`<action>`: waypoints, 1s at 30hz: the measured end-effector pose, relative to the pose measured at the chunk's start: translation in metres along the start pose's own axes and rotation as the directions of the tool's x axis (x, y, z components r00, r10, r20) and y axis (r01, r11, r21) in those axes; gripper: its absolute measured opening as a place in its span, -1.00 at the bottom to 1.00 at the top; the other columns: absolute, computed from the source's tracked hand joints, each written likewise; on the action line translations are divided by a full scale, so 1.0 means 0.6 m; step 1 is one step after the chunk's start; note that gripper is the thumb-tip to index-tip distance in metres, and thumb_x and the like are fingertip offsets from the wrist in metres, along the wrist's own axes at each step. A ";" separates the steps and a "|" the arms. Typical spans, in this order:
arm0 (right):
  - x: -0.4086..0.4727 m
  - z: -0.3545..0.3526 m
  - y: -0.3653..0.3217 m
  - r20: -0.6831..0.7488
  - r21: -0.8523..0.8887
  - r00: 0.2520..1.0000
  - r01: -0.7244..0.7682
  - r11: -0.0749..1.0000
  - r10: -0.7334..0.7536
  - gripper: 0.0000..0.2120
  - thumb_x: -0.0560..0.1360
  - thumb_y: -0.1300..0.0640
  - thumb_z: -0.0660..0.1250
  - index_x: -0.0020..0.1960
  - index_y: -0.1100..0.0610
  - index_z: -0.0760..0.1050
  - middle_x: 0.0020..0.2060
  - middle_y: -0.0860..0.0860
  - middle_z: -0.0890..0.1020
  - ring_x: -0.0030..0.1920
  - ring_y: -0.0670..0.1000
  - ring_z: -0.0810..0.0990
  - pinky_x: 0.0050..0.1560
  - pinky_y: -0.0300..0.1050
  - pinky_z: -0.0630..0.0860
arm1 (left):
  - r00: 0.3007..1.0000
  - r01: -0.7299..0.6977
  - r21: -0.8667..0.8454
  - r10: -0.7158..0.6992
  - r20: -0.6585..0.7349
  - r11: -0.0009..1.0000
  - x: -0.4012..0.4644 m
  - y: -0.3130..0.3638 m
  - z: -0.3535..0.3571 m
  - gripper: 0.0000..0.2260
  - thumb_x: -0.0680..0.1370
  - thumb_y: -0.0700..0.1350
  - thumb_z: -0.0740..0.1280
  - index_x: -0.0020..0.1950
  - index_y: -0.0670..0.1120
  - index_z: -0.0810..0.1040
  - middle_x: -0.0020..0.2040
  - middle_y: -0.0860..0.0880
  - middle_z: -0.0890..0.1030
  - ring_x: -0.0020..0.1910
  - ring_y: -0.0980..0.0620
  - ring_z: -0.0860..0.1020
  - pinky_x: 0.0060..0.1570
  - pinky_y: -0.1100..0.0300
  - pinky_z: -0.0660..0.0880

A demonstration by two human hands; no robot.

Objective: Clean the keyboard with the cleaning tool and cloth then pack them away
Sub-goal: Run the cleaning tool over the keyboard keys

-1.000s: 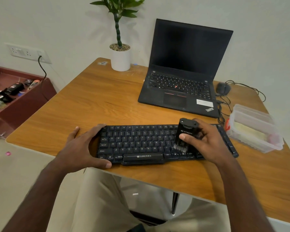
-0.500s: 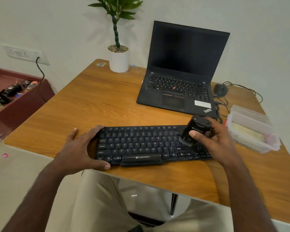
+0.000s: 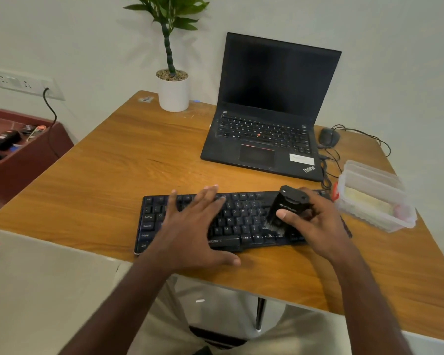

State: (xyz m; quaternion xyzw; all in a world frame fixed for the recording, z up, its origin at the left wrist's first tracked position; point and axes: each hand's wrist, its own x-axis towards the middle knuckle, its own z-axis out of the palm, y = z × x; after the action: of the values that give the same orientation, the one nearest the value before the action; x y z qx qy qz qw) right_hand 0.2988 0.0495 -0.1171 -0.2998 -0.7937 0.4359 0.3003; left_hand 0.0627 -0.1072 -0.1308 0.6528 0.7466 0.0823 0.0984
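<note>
A black keyboard (image 3: 241,219) lies near the front edge of the wooden table (image 3: 128,162). My left hand (image 3: 190,226) lies flat across its left half, fingers spread and straight. My right hand (image 3: 315,224) grips a black cleaning brush (image 3: 286,208) over the keyboard's right half, bristles down on the keys. A clear plastic box (image 3: 374,193) to the right of the keyboard holds a pale yellow cloth (image 3: 364,201).
An open black laptop (image 3: 269,116) stands behind the keyboard, with a mouse (image 3: 328,137) and cables to its right. A potted plant (image 3: 173,90) is at the back. A low maroon shelf (image 3: 18,149) with clutter stands left of the table.
My left hand moved from the keyboard's left end onto its keys. The brush swept from the middle right toward the far side and back down. The camera shifted, so the keyboard sits more central.
</note>
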 end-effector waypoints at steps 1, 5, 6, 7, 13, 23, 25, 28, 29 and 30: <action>0.002 -0.002 -0.001 -0.028 -0.015 1.000 -0.015 1.000 0.014 -0.72 0.42 -0.03 0.48 0.11 -0.05 0.59 -0.01 -0.09 0.67 0.05 0.03 0.65 0.07 0.21 0.61 | 1.000 -0.022 0.012 0.022 0.023 1.000 0.016 0.014 0.002 0.17 0.24 0.69 0.09 0.65 0.07 -0.14 0.61 0.08 -0.33 0.58 0.11 -0.31 0.47 -0.36 -0.32; -0.001 -0.017 -0.003 -0.124 -0.006 0.992 0.008 1.000 -0.008 -0.71 0.43 -0.02 0.49 0.13 -0.03 0.60 -0.02 -0.08 0.69 0.05 0.02 0.66 0.07 0.18 0.61 | 0.998 -0.040 0.027 0.038 0.058 0.999 0.063 0.039 0.001 0.20 0.22 0.69 0.12 0.65 0.06 -0.17 0.63 0.07 -0.28 0.61 0.09 -0.23 0.47 -0.40 -0.23; -0.003 -0.019 -0.003 -0.113 0.014 0.994 0.007 1.000 -0.006 -0.72 0.44 0.00 0.49 0.13 0.00 0.60 -0.03 -0.06 0.69 0.04 0.04 0.66 0.06 0.19 0.61 | 0.996 -0.041 0.020 0.040 0.074 0.999 0.071 0.042 0.001 0.21 0.21 0.69 0.13 0.64 0.06 -0.18 0.64 0.07 -0.26 0.61 0.08 -0.21 0.47 -0.40 -0.21; -0.005 -0.018 -0.002 -0.083 0.026 0.997 0.003 1.000 -0.001 -0.73 0.45 0.02 0.49 0.13 0.00 0.60 -0.03 -0.05 0.68 0.04 0.04 0.66 0.05 0.19 0.61 | 0.995 -0.042 0.009 0.041 0.091 0.999 0.078 0.045 0.000 0.21 0.21 0.69 0.15 0.64 0.06 -0.19 0.64 0.07 -0.25 0.61 0.07 -0.19 0.48 -0.40 -0.19; -0.001 -0.022 0.004 -0.252 -0.064 0.968 -0.040 0.997 0.022 -0.73 0.46 0.04 0.52 0.14 -0.06 0.59 -0.01 -0.11 0.69 0.07 -0.05 0.65 0.11 0.14 0.61 | 0.988 -0.015 -0.009 0.016 0.154 1.000 0.097 0.061 -0.005 0.23 0.21 0.62 0.30 0.64 0.05 -0.17 0.66 0.06 -0.05 0.62 0.05 -0.07 0.51 -0.37 -0.12; -0.025 -0.012 -0.015 0.026 0.051 0.999 -0.026 0.998 0.025 -0.77 0.45 0.05 0.52 0.09 -0.05 0.61 -0.04 -0.10 0.68 0.02 0.02 0.67 0.03 0.09 0.62 | 0.979 -0.012 -0.012 0.015 0.203 1.000 0.081 0.016 -0.031 0.29 0.13 0.54 0.45 0.63 0.14 -0.18 0.61 0.06 0.17 0.55 0.01 0.18 0.55 -0.18 -0.01; -0.018 -0.003 -0.016 0.044 0.047 0.998 -0.057 0.997 0.055 -0.77 0.46 0.06 0.53 0.08 -0.05 0.61 -0.06 -0.09 0.68 -0.01 0.02 0.66 0.01 0.11 0.63 | 0.976 -0.018 -0.015 0.021 0.215 1.000 0.079 0.006 -0.035 0.29 0.11 0.53 0.47 0.63 0.16 -0.17 0.60 0.08 0.17 0.55 0.03 0.19 0.55 -0.16 -0.01; -0.001 -0.006 -0.017 -0.057 -0.015 0.997 -0.049 0.999 0.048 -0.76 0.46 0.08 0.54 0.06 -0.12 0.59 -0.06 -0.19 0.67 0.00 -0.09 0.64 0.01 -0.04 0.62 | 0.975 -0.030 -0.037 0.038 0.220 0.999 0.077 0.000 -0.037 0.27 0.12 0.52 0.48 0.63 0.15 -0.13 0.61 0.11 0.14 0.56 0.07 0.15 0.55 -0.14 -0.01; 0.001 -0.011 -0.016 -0.102 -0.001 0.994 -0.050 0.999 0.049 -0.75 0.44 0.07 0.54 0.06 -0.14 0.58 -0.05 -0.20 0.67 0.01 -0.10 0.64 0.00 -0.09 0.62 | 0.974 -0.036 -0.040 0.044 0.220 0.999 0.076 0.000 -0.038 0.27 0.13 0.52 0.47 0.63 0.15 -0.13 0.62 0.12 0.12 0.56 0.08 0.14 0.55 -0.15 -0.02; 0.002 -0.015 -0.016 -0.135 0.037 0.989 -0.052 0.998 0.056 -0.74 0.43 0.07 0.53 0.07 -0.13 0.58 -0.05 -0.17 0.68 0.01 -0.08 0.65 -0.01 -0.11 0.63 | 0.975 -0.042 -0.038 0.049 0.216 0.998 0.076 0.001 -0.038 0.27 0.13 0.54 0.45 0.63 0.14 -0.13 0.62 0.12 0.10 0.57 0.09 0.12 0.55 -0.17 -0.03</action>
State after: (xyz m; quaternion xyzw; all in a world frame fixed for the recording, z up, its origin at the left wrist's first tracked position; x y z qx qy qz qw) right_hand 0.3026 0.0509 -0.1046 -0.3451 -0.7555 0.4358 0.3467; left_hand 0.0517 -0.0617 -0.1106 0.6732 0.7148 0.0252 0.1879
